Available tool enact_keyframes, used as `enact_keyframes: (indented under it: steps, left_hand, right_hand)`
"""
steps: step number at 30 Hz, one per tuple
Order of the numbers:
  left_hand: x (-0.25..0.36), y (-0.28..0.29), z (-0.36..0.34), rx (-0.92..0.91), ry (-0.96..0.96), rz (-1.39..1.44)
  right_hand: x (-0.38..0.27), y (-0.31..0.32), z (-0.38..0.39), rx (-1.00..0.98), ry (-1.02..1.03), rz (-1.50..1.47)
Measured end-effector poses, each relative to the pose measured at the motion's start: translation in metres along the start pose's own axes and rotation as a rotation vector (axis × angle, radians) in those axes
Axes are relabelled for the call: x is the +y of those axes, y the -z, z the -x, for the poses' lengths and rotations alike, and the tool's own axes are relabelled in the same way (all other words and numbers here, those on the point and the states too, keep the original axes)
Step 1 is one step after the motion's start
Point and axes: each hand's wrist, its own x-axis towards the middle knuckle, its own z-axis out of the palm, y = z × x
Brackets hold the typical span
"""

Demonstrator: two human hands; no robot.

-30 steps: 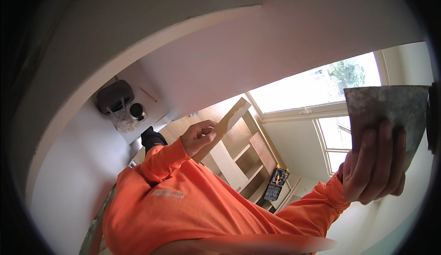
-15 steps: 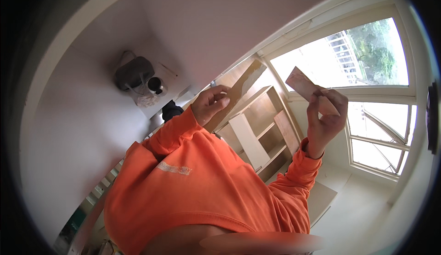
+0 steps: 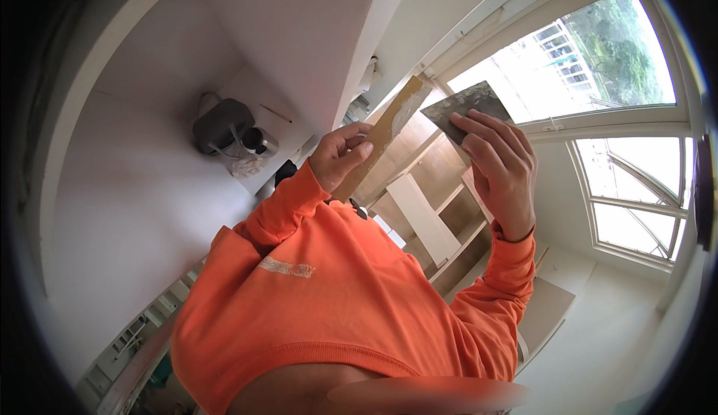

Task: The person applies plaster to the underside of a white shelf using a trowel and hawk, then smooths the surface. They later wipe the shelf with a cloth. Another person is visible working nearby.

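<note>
Far left of the yellow board (image 3: 381, 142) I saw a white wall panel (image 3: 149, 168). Closer in, left of the board, a pale surface (image 3: 294, 137) carried a gray bag (image 3: 223, 125) and a thin stick (image 3: 276, 113). A steel cup (image 3: 265, 143), dark inside, sat there too, with a crumpled pale wrap (image 3: 248, 166) just beside it. A black item (image 3: 285, 170) was nearer the board; couldn't make out what it was.

Left hand (image 3: 338, 158) was on the board's left edge. Grip closed on it: thumb on the face toward the wearer, fingers curled at the edge.

Board itself: long, narrow, held up at a slant in front of the person's orange top (image 3: 321, 303), upper end leaning right. Whitish paste sat along its right edge.

Right of and beyond the board: wooden shelf unit (image 3: 451, 215), open compartments, with a white panel (image 3: 422, 218) across part of its front.

Gray metal plate (image 3: 456, 105) was just right of the board's upper half, narrow gap showing between them. Pale smears on its face. Right hand (image 3: 505, 162) had it, grip closed: fingers laid over the face, thumb hidden, so I can't tell how it pressed.

Farther right of the board: large window (image 3: 598, 90), greenery (image 3: 627, 45) outside; smaller window (image 3: 636, 191) alongside.
</note>
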Motion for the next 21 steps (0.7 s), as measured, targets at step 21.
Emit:
enact_keyframes:
  steps: [21]
  left_hand:
    - [0.004,0.001,-0.015,-0.054,0.050,0.028]
  right_hand:
    - [0.010,-0.008,-0.027,-0.168,0.168,0.027]
